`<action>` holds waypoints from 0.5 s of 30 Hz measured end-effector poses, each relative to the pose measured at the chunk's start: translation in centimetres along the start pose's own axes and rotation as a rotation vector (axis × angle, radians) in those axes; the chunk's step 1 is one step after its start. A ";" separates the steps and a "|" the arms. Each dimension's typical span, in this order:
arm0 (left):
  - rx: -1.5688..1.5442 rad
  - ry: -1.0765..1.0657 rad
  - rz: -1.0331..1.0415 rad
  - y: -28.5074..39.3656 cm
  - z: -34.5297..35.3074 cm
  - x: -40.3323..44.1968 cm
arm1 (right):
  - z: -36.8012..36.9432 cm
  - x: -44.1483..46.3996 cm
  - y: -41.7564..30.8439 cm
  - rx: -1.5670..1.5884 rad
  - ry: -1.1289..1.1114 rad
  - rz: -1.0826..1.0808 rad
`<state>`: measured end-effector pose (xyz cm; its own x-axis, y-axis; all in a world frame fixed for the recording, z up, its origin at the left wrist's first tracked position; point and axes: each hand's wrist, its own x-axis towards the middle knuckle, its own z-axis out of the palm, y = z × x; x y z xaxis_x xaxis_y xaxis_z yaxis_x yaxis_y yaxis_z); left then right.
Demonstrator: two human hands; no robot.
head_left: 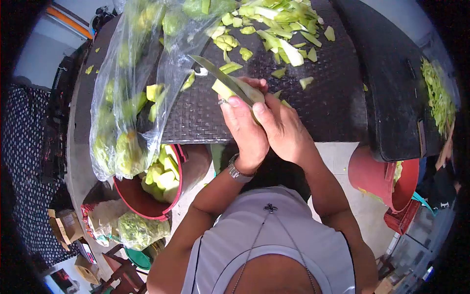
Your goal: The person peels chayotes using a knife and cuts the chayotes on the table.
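White sleeveless top, metal wristwatch, necklace (dark pendant)

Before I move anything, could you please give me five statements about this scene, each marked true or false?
1. A watch is on the right wrist. False: the watch is on the left wrist.
2. Cut green pieces lie on the dark woven table. True.
3. The knife lies apart from the hands. False: the knife is up at the left hand and right hand.
4. The red bucket at the person's left has pale green chunks in it. True.
5. The clear plastic bag is right of both hands. False: the clear plastic bag is to their left.
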<state>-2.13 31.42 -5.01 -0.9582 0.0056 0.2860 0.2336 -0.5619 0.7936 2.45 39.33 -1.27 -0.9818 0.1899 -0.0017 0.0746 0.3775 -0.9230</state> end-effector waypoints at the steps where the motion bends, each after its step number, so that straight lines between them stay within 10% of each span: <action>1: -0.016 0.005 -0.021 -0.2 0.1 0.3 | -0.2 0.4 -0.2 0.022 -0.006 0.002; 12: 0.140 -0.036 -0.141 -0.2 -2.3 4.5 | -4.7 4.5 1.4 0.762 -0.599 0.543; 15: -0.558 -0.085 -0.514 1.1 -3.3 6.4 | -5.1 6.3 1.8 1.013 -0.706 0.530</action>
<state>-8.53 28.10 -4.06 -0.9026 0.4302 0.0122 -0.3780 -0.8059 0.4557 -2.73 45.85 -0.94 -0.7771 -0.5176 -0.3581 0.6114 -0.4854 -0.6250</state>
